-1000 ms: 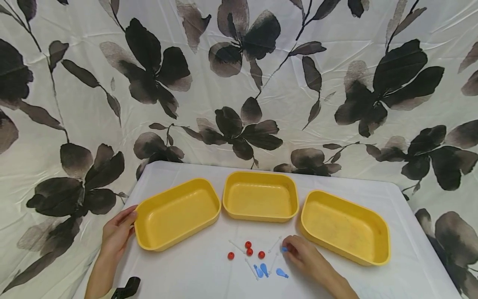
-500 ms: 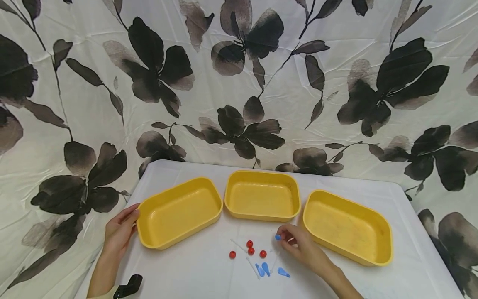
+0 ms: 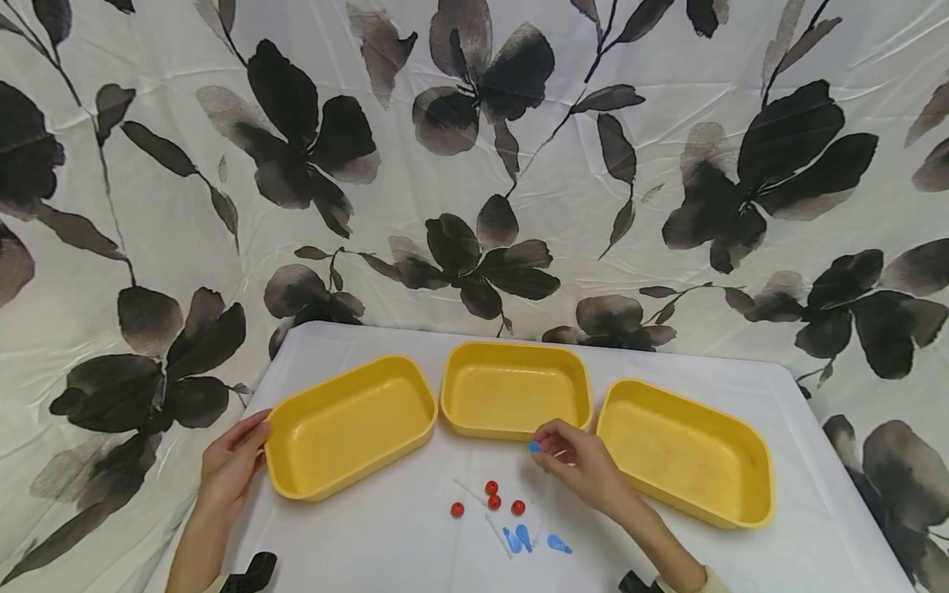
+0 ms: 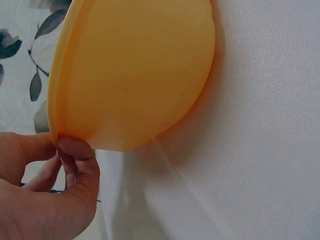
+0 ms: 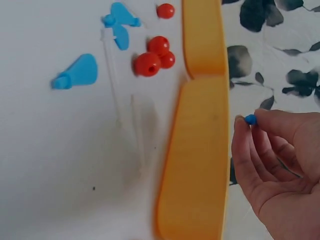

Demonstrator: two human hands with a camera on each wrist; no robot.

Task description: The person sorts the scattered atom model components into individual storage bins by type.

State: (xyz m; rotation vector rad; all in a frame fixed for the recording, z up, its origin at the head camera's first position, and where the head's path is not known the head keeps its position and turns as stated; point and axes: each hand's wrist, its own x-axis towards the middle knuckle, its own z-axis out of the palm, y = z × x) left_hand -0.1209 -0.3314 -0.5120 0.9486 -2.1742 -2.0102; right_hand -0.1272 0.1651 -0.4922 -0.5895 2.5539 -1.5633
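My left hand (image 3: pixel 226 469) pinches the rim of the left yellow tray (image 4: pixel 130 75) at its near left corner. Between thumb and index finger, my right hand (image 3: pixel 582 465) pinches a small blue balloon (image 5: pixel 250 119), mostly hidden by the fingertips. In the head view that hand overlaps the front right corner of the middle yellow tray (image 3: pixel 511 430). Several more blue balloons (image 3: pixel 559 543) lie flat on the white cloth. Close to them are several red beads (image 3: pixel 518 507) and thin white sticks (image 5: pixel 112 80).
The right yellow tray (image 3: pixel 689 453) stands angled beside my right forearm. All three trays form an arc along the back of the white-covered table (image 3: pixel 385 543). Behind it hangs a flower-printed cloth (image 3: pixel 474 165).
My right hand has moved up and left with the blue balloon, from beside the small things to the front of the middle tray. The left hand keeps its hold on the left tray.
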